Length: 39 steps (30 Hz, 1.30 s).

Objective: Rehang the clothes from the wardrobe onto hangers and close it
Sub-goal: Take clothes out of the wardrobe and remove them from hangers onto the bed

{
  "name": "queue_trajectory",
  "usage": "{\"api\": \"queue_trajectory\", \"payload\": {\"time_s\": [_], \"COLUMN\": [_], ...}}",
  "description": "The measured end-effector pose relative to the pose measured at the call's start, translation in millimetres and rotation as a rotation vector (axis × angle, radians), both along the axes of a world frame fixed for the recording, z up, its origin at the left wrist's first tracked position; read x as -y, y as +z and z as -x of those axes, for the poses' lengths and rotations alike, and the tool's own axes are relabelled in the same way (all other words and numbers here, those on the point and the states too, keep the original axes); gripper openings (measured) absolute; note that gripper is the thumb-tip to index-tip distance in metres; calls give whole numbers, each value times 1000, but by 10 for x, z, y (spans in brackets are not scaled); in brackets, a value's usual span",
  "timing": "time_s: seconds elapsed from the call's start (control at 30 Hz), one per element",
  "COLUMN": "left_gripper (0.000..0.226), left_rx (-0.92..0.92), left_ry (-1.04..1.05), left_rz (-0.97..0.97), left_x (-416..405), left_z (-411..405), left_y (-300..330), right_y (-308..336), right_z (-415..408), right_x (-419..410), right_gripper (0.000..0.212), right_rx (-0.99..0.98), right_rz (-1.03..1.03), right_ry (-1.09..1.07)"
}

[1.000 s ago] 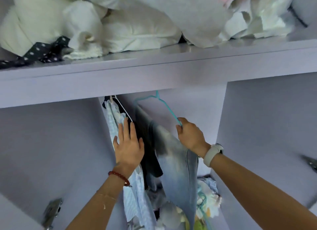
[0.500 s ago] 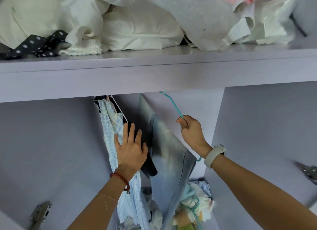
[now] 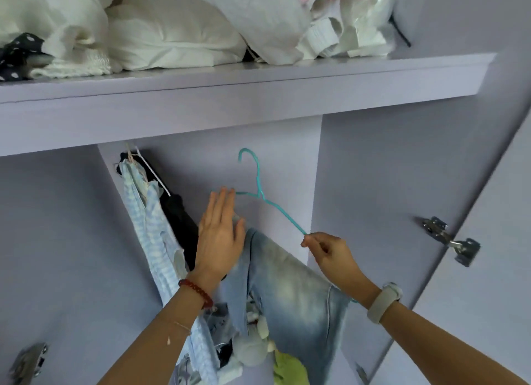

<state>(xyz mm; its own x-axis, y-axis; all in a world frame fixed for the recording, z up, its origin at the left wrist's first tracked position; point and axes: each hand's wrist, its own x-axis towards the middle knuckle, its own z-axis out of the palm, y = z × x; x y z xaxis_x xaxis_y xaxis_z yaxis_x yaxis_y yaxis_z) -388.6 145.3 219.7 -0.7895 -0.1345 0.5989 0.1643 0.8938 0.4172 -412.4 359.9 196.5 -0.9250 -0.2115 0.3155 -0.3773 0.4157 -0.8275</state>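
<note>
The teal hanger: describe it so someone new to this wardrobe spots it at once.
Under the lilac wardrobe shelf piled with white bedding, look in the middle compartment. Between the left hand and right hand, a thin teal hanger carries faded jeans. It alone is teal wire; the hanger beside it is white.

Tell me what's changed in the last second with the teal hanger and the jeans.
The teal wire hanger carrying the faded blue jeans has come down; its hook now shows free below the lilac shelf. The left hand slid right onto the jeans. The right hand still pinches the hanger's arm.
</note>
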Motion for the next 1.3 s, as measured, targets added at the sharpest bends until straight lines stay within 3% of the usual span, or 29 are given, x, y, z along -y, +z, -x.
{"api": "queue_trajectory", "payload": {"time_s": [0.1,0.17,0.23,0.33,0.5,0.63,0.9,1.13,1.3], "left_gripper": [51,36,22,24,22,28,31,31,26], "left_rx": [120,235,382,563,588,647,740,756,863], "left_ry": [-130,-262,-473,-680,-987,-1272,-1552,-1572,-1745], "left_rz": [28,75,32,-37,-76,-63,-103,30,139], "left_x": [-279,-497,-756,-1212,-2161,-2951,-4381,-5536,-6150], "left_z": [-15,-69,-168,-379,-900,-1404,-2303,-2802,-3156], "left_y": [-114,-254,-394,-528,-677,-623,-439,-669,-742], "right_y": [-135,-218,-271,-298,-376,-414,-486,-571,-625], "right_z": [-370,-657,-967,-1485,-2445,-3216,-4503,-5432,-5382], "right_x": [-452,-768,-1102,-1607,-2351,-2856,-3576,-3997,-4350], "right_gripper": [24,28,30,36,28,17,7,13,20], "right_rx": [32,58,101,145,166,105,109,431,366], "right_rz": [-137,-228,-294,-403,-528,-515,-464,-452,-385], "right_ry": [-25,-82,-149,-273,-677,-962,-1418,-1313,-1240]}}
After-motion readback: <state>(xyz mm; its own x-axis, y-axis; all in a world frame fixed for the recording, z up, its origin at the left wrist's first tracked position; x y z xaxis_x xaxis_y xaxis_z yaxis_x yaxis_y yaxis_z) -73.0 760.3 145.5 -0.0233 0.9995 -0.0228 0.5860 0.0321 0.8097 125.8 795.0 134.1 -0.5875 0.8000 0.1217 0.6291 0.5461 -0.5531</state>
